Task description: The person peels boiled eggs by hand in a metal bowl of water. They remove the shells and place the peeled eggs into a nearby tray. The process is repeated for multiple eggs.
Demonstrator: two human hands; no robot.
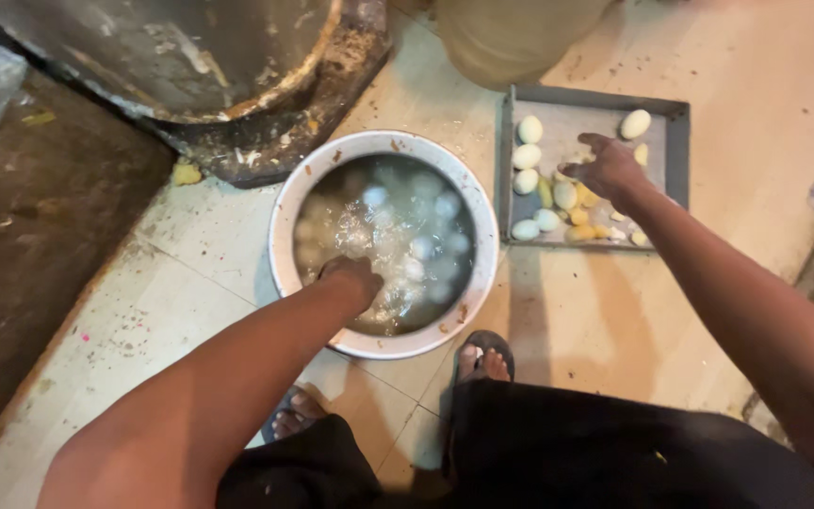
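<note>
A large white bowl (286,215) stands on the tiled floor, filled with water and several pale eggs. My left hand (350,275) is dipped into the water at the near side; its fingers are under the surface and what they hold is hidden. To the right lies a grey square tray (671,132) with several peeled white eggs (526,155) and yellowish pieces. My right hand (607,166) hovers over the tray's middle, fingers spread, palm down, with nothing visibly in it.
A big blackened metal pot (181,66) on a crusted base stands at the back left. A beige container (511,38) sits behind the tray. My sandalled feet (484,358) are just below the bowl. Dark rough ground (30,236) runs along the left.
</note>
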